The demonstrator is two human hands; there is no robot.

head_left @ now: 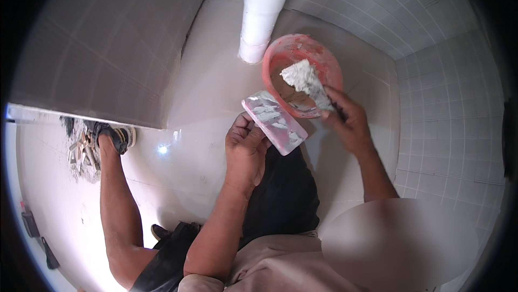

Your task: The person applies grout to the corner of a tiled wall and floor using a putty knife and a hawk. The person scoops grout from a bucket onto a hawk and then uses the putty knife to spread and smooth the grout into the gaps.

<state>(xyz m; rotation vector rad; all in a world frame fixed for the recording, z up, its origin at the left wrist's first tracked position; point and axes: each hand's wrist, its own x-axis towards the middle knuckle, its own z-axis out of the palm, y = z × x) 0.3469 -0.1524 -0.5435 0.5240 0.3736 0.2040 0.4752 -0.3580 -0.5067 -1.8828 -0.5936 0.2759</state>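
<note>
My left hand [244, 149] grips a flat, pinkish rectangular board [286, 136] from below, thumb at its near edge. White paste is smeared in streaks across the board's face. In my right hand [348, 122] is a putty knife [322, 101], its blade covered by a thick lump of white paste [300, 75]. The blade is over the open mouth of a red bucket [333, 61], a short way up and right from the board. Brownish and white residue coats the bucket's inside.
A white vertical pipe [264, 14] meets the floor behind the bucket. Grey tiled walls [442, 119] close in the right and back, and a grey panel [102, 49] stands at left. Past it lies a pile of rubble [82, 154] beside a shoe [125, 136].
</note>
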